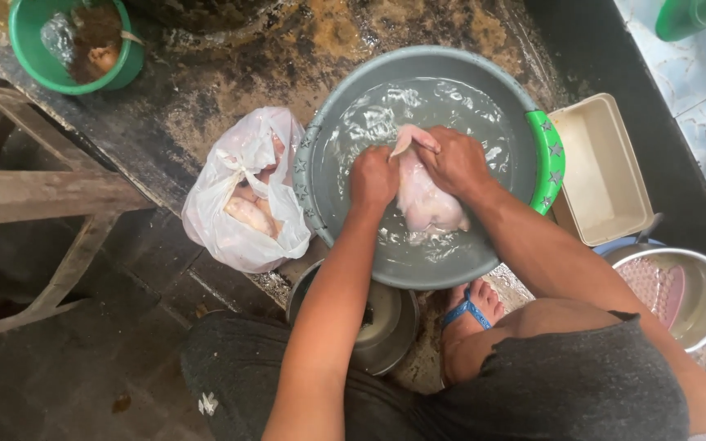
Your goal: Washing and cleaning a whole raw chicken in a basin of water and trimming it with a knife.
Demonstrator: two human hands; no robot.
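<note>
We are looking down at a raw plucked chicken [422, 200] lying in the water of a wide grey basin [418, 261], which sits on a wet, stained stone floor [230, 73]. Our left hand [372, 178] is curled into a fist at the bird's left side, fingers pressed together against the pale skin, though we cannot tell how much of it they actually pinch. Our right hand [457, 162] is closed over the top of the chicken, fingers wrapped around it near a flap of skin that sticks up beside the knuckles. Touching the basin's left rim is a white plastic bag [243, 196], knotted loosely, with more pale meat showing inside it. A green bucket [42, 69] holding brownish scraps stands well apart at the upper left. Just to the right of the basin lies a cream rectangular tub [602, 175], and below that a metal pot [700, 298] with a pink grater-like piece in it. A smaller metal bowl [386, 327] sits under the basin's near edge, beside a foot in a blue sandal [469, 309].
</note>
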